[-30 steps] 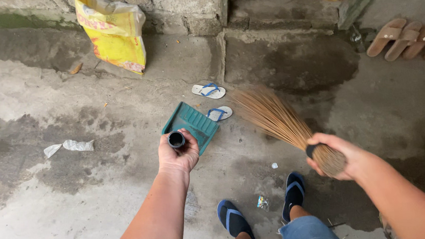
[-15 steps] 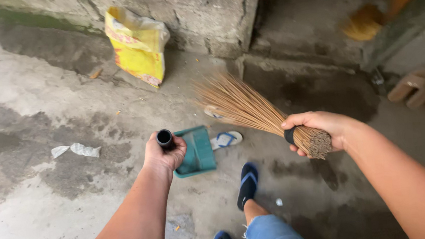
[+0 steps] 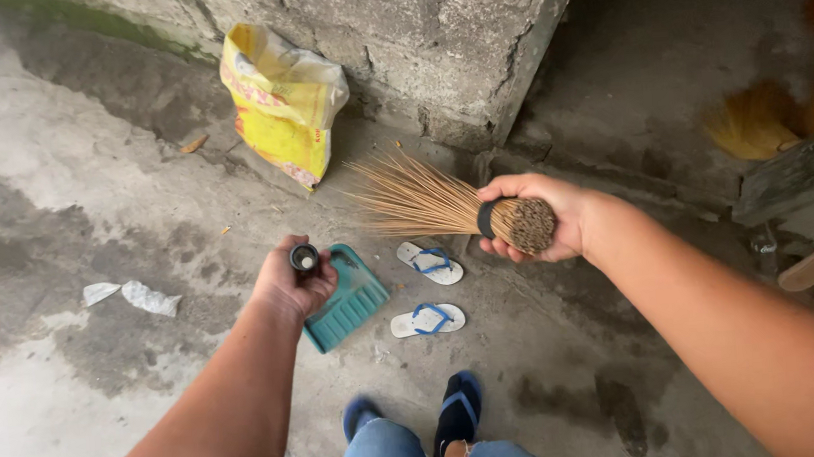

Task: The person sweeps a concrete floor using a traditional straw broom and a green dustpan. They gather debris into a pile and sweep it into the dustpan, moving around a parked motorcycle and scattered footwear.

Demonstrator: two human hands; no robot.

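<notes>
At frame centre the right hand is clenched around the bound end of a stick broom. Left of it, the left hand grips the tube handle of a green dustpan resting on the concrete floor.

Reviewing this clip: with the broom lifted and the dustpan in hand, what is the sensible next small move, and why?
Probably lower the stick broom back to the floor. The right hand grips its bound end with the bristles raised and fanned toward the wall, clear of the ground. The left hand holds the green dustpan by its tube handle, while the crumpled paper scraps lie unswept further left.
</notes>
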